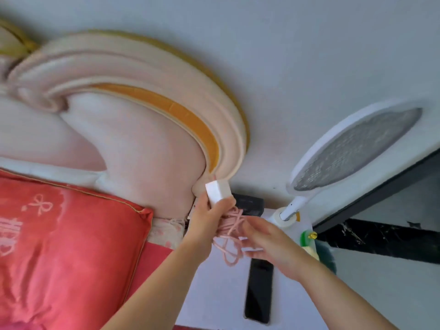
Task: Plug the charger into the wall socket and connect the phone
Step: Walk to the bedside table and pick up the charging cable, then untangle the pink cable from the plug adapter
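My left hand (206,219) grips a white charger block (218,191), held up beside the lower edge of the pink headboard (133,141). A coiled pink cable (229,236) hangs from the block between my hands. My right hand (269,244) reaches into the coil from the right and pinches a strand with its white connector end. A black phone (259,290) lies flat on the white bedside table (214,296), below both hands. A dark box-shaped thing (250,203) sits low on the wall behind the charger; I cannot tell if it is the socket.
A red pillow (64,246) lies on the bed at left. A white electric fly swatter (352,151) stands in a base at the table's back right, beside a green item (308,238). A black-framed surface (385,198) runs along the right.
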